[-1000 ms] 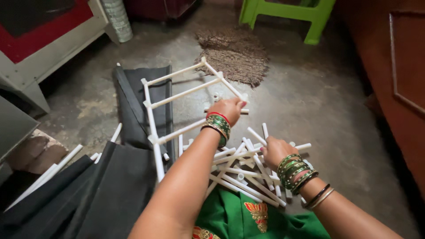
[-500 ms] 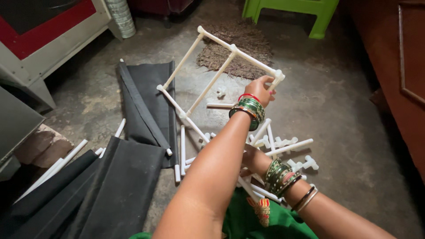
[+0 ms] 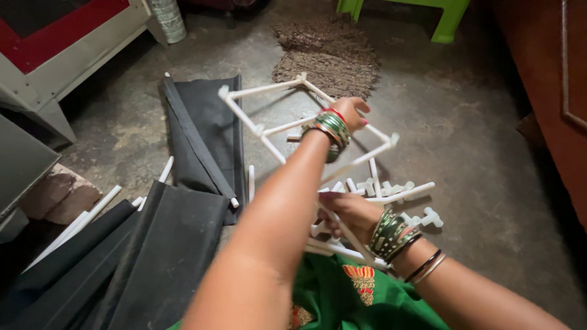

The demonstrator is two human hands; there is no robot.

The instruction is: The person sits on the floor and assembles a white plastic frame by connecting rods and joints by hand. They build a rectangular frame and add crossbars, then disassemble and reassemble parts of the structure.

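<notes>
Left hand [image 3: 350,113] clenched on white tube frame [image 3: 269,129], raised, long axis slanting away. Right hand [image 3: 350,211] nearer, gripping loose white tube [image 3: 342,226] beneath.

The left hand [image 3: 351,113] grips a white tube frame [image 3: 269,128] and holds it tilted up off the concrete floor [image 3: 477,140], while the right hand [image 3: 348,211] closes on a loose white tube [image 3: 351,235] from the pile of tubes and connectors [image 3: 397,192] just below. Black fabric panels [image 3: 202,134] lie to the left, with a brown mat [image 3: 327,58] and a green stool [image 3: 449,18] beyond.
</notes>
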